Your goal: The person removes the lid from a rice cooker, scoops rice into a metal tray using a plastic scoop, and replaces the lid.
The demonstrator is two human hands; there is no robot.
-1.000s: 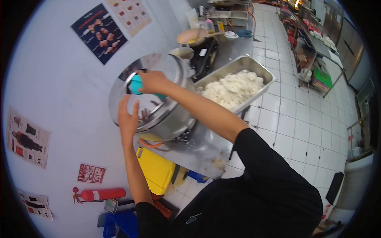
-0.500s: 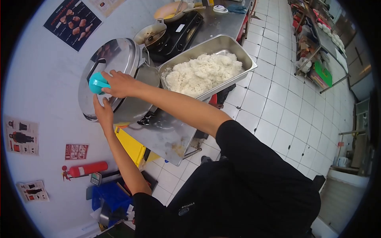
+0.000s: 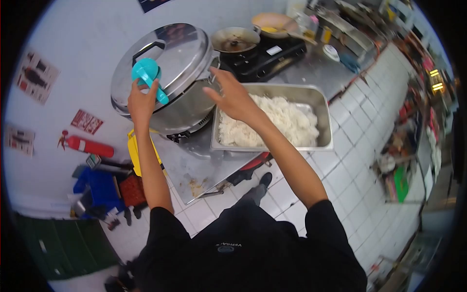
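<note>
A turquoise plastic scoop [image 3: 146, 71] rests against the shiny lid [image 3: 180, 53] of a large steel rice cooker [image 3: 187, 104], just below the lid's black handle [image 3: 148, 51]. At the scoop's lower edge is my left hand [image 3: 142, 103], its thumb and finger closed on it beside the scoop's handle. My right hand [image 3: 232, 97] is empty, fingers apart, between the cooker's right side and the steel pan [image 3: 325, 117]. White cooked rice [image 3: 287, 119] is heaped in that pan; my right forearm crosses above it and hides part of it.
Behind the pan stands a black gas stove [image 3: 267, 61] with a wok [image 3: 236, 41]; another pan [image 3: 275, 23] sits farther back. The steel table [image 3: 194, 168] has a near corner by my legs. A red fire extinguisher [image 3: 90, 145] is on the left wall.
My right hand has let go of the scoop and moved right, off the lid toward the rice pan. My left hand has come onto the scoop. The view has turned.
</note>
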